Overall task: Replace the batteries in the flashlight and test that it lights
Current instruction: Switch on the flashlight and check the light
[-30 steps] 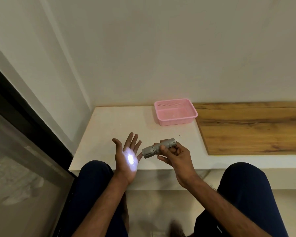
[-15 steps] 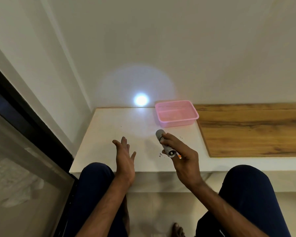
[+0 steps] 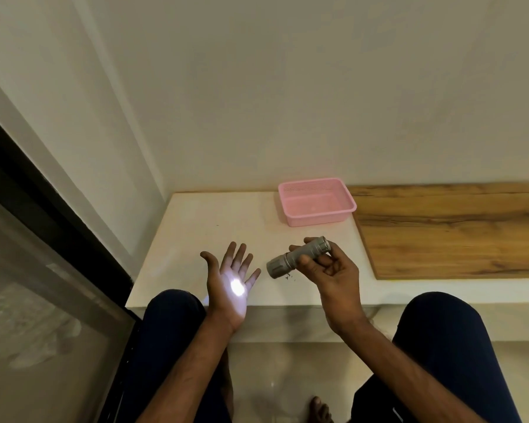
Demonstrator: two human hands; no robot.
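Flashlight: the grey flashlight is held above the white counter, lying roughly level, its lens end turned toward the person's left and slightly down, so the beam falls straight onto the open palm nearby.
Right hand: the right hand grasps the flashlight around its barrel, thumb and fingertips pinching the middle and rear; the lens end is left uncovered, presumably so nothing blocks the light.
Left hand: the left hand holds nothing; it is spread flat, palm up and tilted toward the lens, just beside the flashlight but not touching it, serving as a screen for the beam.
Light spot: a bright white light spot sits on the left palm, which shows that the flashlight is lit.
Basket: a pink basket stands at the back of the counter near the wall, well apart from both hands; it looks empty, though small items in it would be hard to tell.
Debris: a few dark specks lie on the counter under the lens end; what they are cannot be told.
Wooden section: a wooden section adjoins the counter on the right, with nothing on it.
Stage: judging by the lit palm, the batteries are in and the lighting test is under way or nearly finished.
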